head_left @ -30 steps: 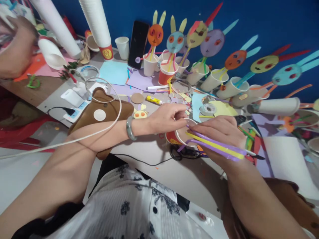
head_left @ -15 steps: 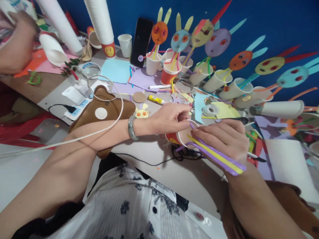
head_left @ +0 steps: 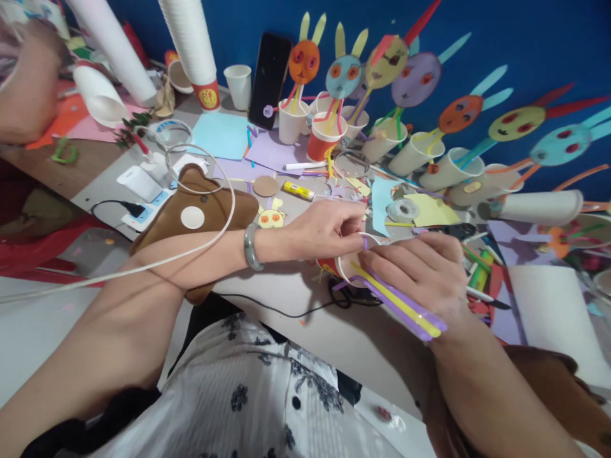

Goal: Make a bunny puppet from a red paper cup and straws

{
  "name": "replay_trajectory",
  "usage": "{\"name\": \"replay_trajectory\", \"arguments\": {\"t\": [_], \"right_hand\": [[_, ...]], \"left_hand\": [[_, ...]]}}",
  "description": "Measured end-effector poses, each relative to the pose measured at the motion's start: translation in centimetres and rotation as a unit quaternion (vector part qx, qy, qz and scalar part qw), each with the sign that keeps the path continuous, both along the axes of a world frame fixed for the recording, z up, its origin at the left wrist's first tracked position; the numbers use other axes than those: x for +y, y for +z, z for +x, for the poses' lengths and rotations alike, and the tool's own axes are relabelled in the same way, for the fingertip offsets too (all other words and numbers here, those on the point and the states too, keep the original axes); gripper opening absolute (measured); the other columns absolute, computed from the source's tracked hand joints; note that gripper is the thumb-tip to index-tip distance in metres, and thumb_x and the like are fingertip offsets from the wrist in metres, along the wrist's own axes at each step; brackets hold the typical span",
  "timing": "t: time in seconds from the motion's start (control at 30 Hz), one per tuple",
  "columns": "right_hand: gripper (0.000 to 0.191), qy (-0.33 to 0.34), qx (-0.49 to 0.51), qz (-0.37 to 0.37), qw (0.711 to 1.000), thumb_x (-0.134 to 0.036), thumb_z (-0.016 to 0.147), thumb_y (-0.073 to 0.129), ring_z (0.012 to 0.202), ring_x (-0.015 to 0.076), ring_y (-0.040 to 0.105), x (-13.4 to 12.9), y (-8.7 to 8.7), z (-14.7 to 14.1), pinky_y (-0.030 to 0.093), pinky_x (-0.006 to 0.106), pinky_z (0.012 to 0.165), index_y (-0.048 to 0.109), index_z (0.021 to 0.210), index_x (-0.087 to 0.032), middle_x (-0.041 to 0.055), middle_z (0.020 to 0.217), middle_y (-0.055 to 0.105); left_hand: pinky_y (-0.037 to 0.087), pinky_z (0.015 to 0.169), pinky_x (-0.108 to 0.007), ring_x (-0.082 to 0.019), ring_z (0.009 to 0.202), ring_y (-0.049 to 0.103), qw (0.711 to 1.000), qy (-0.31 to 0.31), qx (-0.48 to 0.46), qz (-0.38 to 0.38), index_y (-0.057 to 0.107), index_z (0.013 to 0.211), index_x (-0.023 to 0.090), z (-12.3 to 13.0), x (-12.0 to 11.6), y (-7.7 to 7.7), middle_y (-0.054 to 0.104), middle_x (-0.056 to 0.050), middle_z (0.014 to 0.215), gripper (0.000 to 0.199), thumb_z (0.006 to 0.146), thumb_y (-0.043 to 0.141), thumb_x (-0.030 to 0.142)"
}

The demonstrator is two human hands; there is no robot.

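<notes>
A red-and-white paper cup (head_left: 347, 266) lies tilted above the table, its mouth facing right. My left hand (head_left: 329, 228), with a bracelet on its wrist, is closed at the cup's upper rim; its curled fingertips are partly hidden. A purple straw end shows beside the left thumb. My right hand (head_left: 420, 270) is closed at the cup's mouth, fingers pressed on purple and yellow straws (head_left: 403, 305). Their near ends reach into the cup and their far ends stick out under the right palm.
Paper cups with rabbit-face straw figures (head_left: 344, 76) line the blue wall. A phone (head_left: 270, 79) leans near stacked cups (head_left: 191, 44). A glue stick (head_left: 298, 191), tape roll (head_left: 403, 210) and paper scraps lie behind my hands. A white cable (head_left: 231, 222) crosses my left forearm; another person's arm (head_left: 31, 89) is far left.
My right hand and the straws have shifted slightly left, and the straws sit a little deeper at the cup. My left hand stays almost in place.
</notes>
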State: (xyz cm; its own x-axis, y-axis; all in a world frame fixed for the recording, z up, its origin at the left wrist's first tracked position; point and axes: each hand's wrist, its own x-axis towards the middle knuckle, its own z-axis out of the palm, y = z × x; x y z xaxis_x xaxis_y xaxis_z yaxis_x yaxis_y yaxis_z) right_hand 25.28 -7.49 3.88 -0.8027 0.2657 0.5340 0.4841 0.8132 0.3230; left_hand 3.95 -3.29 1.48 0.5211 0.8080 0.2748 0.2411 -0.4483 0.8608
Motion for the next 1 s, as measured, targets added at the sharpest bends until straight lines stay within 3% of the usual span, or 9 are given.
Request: {"name": "replay_trajectory", "arguments": {"t": [0.23, 0.53, 0.83, 1.0], "right_hand": [[0.014, -0.016, -0.027, 0.015, 0.999, -0.005, 0.101, 0.065, 0.069, 0.0174, 0.061, 0.1, 0.31, 0.02, 0.045, 0.036, 0.073, 0.071, 0.094, -0.015, 0.001, 0.076, 0.077], [0.024, -0.007, -0.06, 0.044, 0.997, -0.007, 0.099, 0.067, 0.064, 0.0165, 0.049, -0.06, 0.18, 0.33, 0.041, 0.033, 0.069, 0.071, 0.078, -0.018, -0.0007, 0.063, 0.064], [0.034, -0.019, -0.065, 0.04, 0.997, -0.007, 0.1, 0.064, 0.061, 0.0153, 0.046, -0.07, 0.37, -0.02, 0.036, 0.03, 0.066, 0.063, 0.068, -0.02, -0.0033, 0.058, 0.056], [0.038, -0.016, -0.053, 0.025, 0.998, -0.009, 0.101, 0.064, 0.059, 0.0146, 0.043, 0.04, 0.44, -0.18, 0.034, 0.03, 0.063, 0.057, 0.066, -0.021, -0.0037, 0.056, 0.054]], "left_hand": [[0.034, 0.064, -0.029, -0.012, 0.064, 0.043, 1.0, -0.009, 0.006, 0.004, 0.038, 0.066, 0.023, 0.12, -0.26, -0.06, 0.048, 0.005, 0.062, 0.026, 0.08, 0.061, 0.025], [0.034, 0.063, -0.029, -0.012, 0.064, 0.045, 1.0, -0.022, -0.002, -0.009, 0.044, 0.068, 0.022, 0.0, -0.41, -0.01, 0.052, 0.005, 0.064, 0.032, 0.085, 0.066, 0.039], [0.038, 0.066, -0.028, -0.012, 0.067, 0.051, 0.999, -0.026, -0.005, -0.045, 0.047, 0.068, 0.021, 0.1, -0.45, 0.08, 0.057, 0.004, 0.066, 0.042, 0.085, 0.074, 0.049], [0.038, 0.065, -0.027, -0.012, 0.066, 0.051, 0.998, -0.033, -0.003, -0.045, 0.048, 0.069, 0.021, 0.05, -0.26, 0.02, 0.058, 0.004, 0.066, 0.04, 0.085, 0.075, 0.045]]}}
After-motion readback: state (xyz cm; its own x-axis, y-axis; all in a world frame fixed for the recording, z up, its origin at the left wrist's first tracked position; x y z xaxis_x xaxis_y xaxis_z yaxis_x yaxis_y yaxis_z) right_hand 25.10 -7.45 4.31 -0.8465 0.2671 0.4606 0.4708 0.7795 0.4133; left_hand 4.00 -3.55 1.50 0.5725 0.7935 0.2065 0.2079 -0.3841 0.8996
